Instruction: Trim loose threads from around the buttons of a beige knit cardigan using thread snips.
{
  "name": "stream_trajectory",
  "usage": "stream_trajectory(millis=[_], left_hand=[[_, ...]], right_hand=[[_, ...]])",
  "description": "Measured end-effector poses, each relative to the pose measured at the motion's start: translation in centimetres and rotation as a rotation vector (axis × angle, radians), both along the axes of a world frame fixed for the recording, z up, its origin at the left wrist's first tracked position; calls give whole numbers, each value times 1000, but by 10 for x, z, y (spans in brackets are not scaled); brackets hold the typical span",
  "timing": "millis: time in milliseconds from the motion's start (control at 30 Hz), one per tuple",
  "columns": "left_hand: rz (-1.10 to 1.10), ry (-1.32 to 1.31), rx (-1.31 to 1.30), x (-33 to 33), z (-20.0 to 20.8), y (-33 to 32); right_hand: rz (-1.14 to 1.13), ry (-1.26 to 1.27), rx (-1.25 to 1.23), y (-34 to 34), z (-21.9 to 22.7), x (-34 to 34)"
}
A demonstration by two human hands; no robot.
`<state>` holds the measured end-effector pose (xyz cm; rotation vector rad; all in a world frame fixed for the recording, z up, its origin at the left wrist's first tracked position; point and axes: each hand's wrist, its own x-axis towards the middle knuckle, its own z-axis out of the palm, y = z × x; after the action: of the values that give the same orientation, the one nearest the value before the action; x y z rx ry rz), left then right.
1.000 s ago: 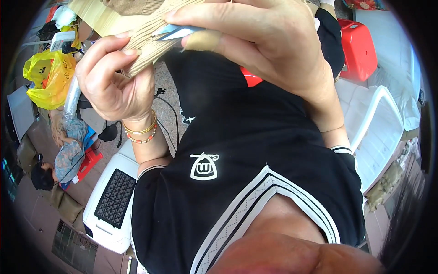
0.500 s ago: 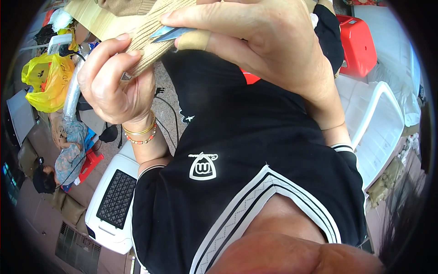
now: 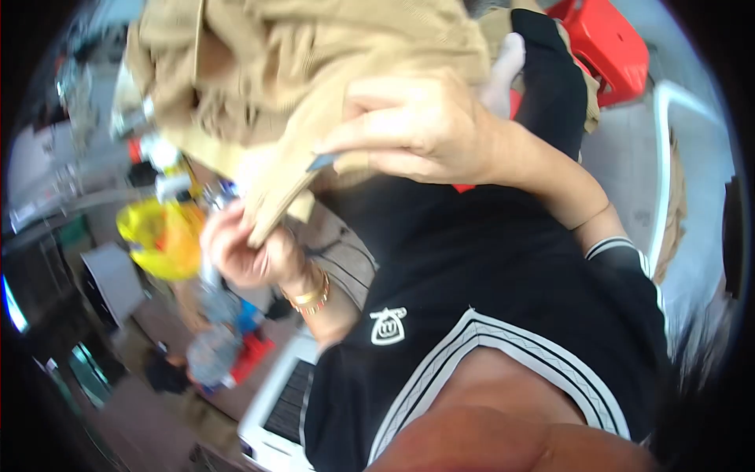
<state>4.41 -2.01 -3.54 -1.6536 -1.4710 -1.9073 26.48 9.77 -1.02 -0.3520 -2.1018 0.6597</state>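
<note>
A tan ribbed knit garment (image 3: 314, 59) lies heaped in front of me, and a narrow strip of it stretches toward me. My left hand (image 3: 255, 248) pinches the end of that strip between thumb and fingers; gold and beaded bracelets circle the wrist. Farther up the strip, my right hand (image 3: 429, 130) is closed around small thread snips (image 3: 321, 162). Their blue-grey blade tips point at the knit, while the grip is hidden in my palm. Motion blur keeps me from telling whether the blades touch the fabric.
A yellow plastic bag (image 3: 161, 236) is at the left, with a seated person (image 3: 212, 354) below it in the picture. To the right are a red plastic stool (image 3: 605, 51) and a white-rimmed clear bin (image 3: 661, 181). A white box (image 3: 271, 436) with a black panel stands by my left side.
The view has shifted, showing much more of the garment. Both hands sit lower in the picture and farther from my face, with the strip drawn longer between them. The snips remain in my right hand.
</note>
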Motion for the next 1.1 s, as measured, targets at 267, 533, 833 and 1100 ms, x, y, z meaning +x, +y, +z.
stream_trajectory(millis=[267,533,833,1100], left_hand=[[-255,-193,-463,6,42,94],[-302,1182,-1065,41,77,235],[-351,1242,-1058,52,124,216],[-310,785,-749,-63,307,162]], right_hand=[[-188,259,-773,15,-51,109],[-445,100,-904,3,-124,180],[-592,163,-979,-9,-189,203],[-534,150,-867,-4,-202,192]])
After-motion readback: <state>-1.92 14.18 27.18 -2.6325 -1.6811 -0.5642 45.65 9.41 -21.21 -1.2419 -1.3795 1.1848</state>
